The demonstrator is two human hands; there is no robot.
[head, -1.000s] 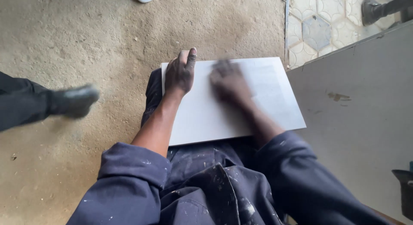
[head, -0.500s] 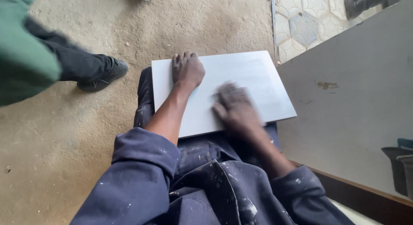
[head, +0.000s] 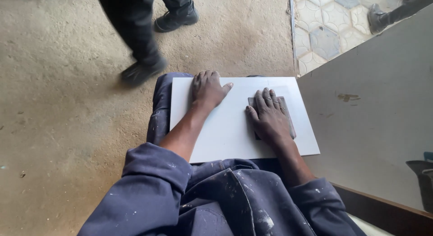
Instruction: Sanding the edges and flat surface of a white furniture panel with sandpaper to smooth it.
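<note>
— What is on the lap, seen from the head camera?

— One white board (head: 234, 128), flat and rectangular, with a smooth matte face and clean straight edges. It lies across the person's thighs, its far edge over the knees.

— And the hands?

— The left hand (head: 207, 88) lies open, palm down, on the far left part of the board, fingers together over the far edge and thumb spread out to the right. It grips nothing. The right hand (head: 269, 116) presses flat on a small dark grey sanding pad (head: 285, 113) on the right part of the board; the fingers are stretched out along the pad rather than curled round it (only the pad's far end and right edge show past the hand).

— What surrounds them?

— A sandy, gritty floor (head: 58, 119) on the left and ahead. At the top right, a patch of floor tiles (head: 324, 35) with a hexagon pattern. On the right, a large grey panel (head: 383, 128) slants across the view, with a small brown stain near its middle.

— Anyone else?

— One passer-by (head: 144, 35) in dark trousers and two black shoes, just beyond the board. One more shoe (head: 376, 17) shows at the top right corner.

— Clothing?

— Blue overalls (head: 225, 200) flecked with white paint, both sleeves pushed up.
</note>
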